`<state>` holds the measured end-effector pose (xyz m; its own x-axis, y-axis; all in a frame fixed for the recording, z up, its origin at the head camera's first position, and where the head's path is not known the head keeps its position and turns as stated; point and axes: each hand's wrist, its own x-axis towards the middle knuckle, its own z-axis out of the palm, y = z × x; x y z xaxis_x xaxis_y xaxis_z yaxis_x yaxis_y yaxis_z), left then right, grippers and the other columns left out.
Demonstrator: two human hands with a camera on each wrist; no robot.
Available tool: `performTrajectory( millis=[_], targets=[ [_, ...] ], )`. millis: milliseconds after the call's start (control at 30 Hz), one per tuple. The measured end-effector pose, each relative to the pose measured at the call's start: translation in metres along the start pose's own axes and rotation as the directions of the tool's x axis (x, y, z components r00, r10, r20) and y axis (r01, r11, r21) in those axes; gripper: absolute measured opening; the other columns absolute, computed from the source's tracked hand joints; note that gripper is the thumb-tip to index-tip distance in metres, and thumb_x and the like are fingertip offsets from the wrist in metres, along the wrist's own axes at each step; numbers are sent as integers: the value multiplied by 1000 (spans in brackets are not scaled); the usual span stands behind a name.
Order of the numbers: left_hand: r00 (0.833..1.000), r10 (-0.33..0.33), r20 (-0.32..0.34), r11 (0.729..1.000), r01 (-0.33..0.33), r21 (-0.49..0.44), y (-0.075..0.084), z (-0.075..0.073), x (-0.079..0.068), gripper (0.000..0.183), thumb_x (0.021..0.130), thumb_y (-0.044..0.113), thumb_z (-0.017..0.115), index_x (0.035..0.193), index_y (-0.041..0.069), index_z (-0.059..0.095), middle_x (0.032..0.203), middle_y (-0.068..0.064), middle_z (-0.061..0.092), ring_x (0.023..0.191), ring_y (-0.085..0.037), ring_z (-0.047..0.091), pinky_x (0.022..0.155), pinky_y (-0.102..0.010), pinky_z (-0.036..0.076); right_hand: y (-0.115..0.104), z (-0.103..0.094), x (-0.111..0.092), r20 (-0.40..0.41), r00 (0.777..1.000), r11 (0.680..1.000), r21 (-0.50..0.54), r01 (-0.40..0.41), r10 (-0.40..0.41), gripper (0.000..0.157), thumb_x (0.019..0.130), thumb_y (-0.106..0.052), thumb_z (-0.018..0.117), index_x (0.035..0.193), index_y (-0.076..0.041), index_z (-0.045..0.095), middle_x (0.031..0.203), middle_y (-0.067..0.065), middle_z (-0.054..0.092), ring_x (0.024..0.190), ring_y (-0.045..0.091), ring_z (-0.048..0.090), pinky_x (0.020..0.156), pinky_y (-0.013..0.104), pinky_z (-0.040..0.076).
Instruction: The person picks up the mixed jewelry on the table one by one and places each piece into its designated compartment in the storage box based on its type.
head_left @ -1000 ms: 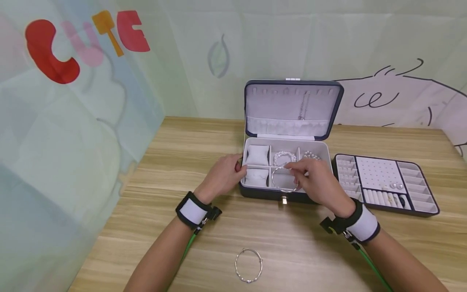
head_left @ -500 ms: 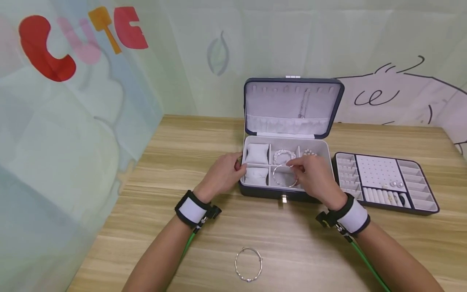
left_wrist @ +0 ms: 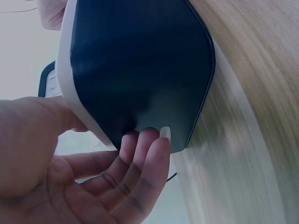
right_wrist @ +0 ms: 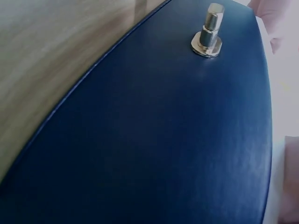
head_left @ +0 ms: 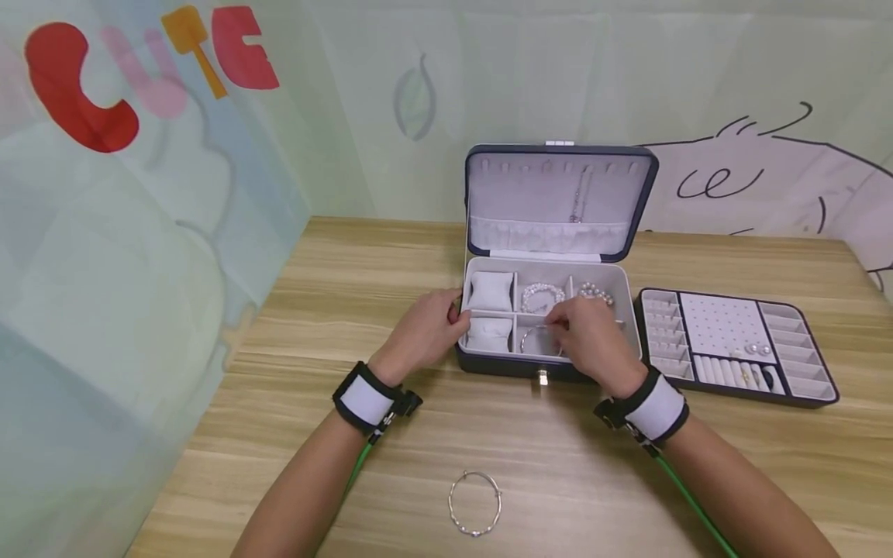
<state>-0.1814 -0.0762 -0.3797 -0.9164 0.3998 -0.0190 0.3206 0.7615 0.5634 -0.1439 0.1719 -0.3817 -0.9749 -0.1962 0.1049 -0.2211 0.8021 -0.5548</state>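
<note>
A dark blue jewelry box (head_left: 501,363) stands with its lid raised. My left hand (head_left: 425,332) grips its left side; in the left wrist view the thumb lies over the pale rim and the fingers (left_wrist: 154,163) press the outer wall (left_wrist: 140,60). My right hand (head_left: 593,337) pinches a thin silver bangle (head_left: 524,338), lowered into the front middle compartment, the hand covering its right part. Behind it lies a pearl bracelet (head_left: 526,299), with another bead bracelet (head_left: 603,294) to the right. A second silver bangle (head_left: 475,533) lies on the table in front.
Two white cushions (head_left: 491,290) fill the box's left compartments. A necklace (head_left: 576,208) hangs inside the lid (head_left: 523,194). To the right rests a jewelry tray (head_left: 725,322) with rings and earrings. A metal clasp (right_wrist: 209,39) juts from the box's front. A printed cloth backs the table.
My right hand has moved slightly left and down, lowering the bangle from above the front middle compartment into it. My left hand keeps its grip on the box's side.
</note>
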Motion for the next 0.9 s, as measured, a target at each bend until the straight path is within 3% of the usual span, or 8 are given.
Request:
performTrajectory(
  millis=[267, 367, 700, 900],
  targets=[
    [1000, 1, 2, 1000, -1, -7, 1, 1, 1, 15, 101, 21, 58, 91, 10, 59, 71, -2, 52, 61, -15, 50, 54, -27, 38, -4, 5, 4, -66, 998, 993, -115, -11, 3, 9, 87, -3, 74, 88, -6, 82, 83, 7, 78, 74, 21, 64, 63, 33, 45],
    [1000, 2, 2, 1000, -2, -6, 0, 2, 1, 15, 101, 21, 58, 91, 10, 60, 71, -2, 52, 62, -15, 50, 54, -27, 38, -3, 5, 6, -72, 997, 992, -130, 1, -11, 9, 86, -3, 74, 88, -7, 83, 81, 7, 78, 72, 22, 64, 62, 33, 43],
    [998, 47, -42, 999, -46, 29, -2, 1, 1, 18, 99, 20, 58, 83, 11, 55, 73, -2, 52, 68, -17, 51, 61, -28, 39, -1, 5, 12, -2, 999, 987, -154, 40, -41, 9, 84, -2, 76, 85, -8, 83, 84, 8, 79, 69, 21, 66, 61, 35, 49],
    [999, 40, -37, 999, -39, 19, -2, 1, 1, 18, 99, 20, 57, 83, 11, 56, 73, -2, 51, 66, -16, 50, 59, -28, 38, -1, 5, 14, 40, 998, 987, -149, 56, -51, 10, 84, 0, 75, 85, -6, 82, 86, 11, 79, 71, 20, 67, 62, 35, 53]
  ],
)
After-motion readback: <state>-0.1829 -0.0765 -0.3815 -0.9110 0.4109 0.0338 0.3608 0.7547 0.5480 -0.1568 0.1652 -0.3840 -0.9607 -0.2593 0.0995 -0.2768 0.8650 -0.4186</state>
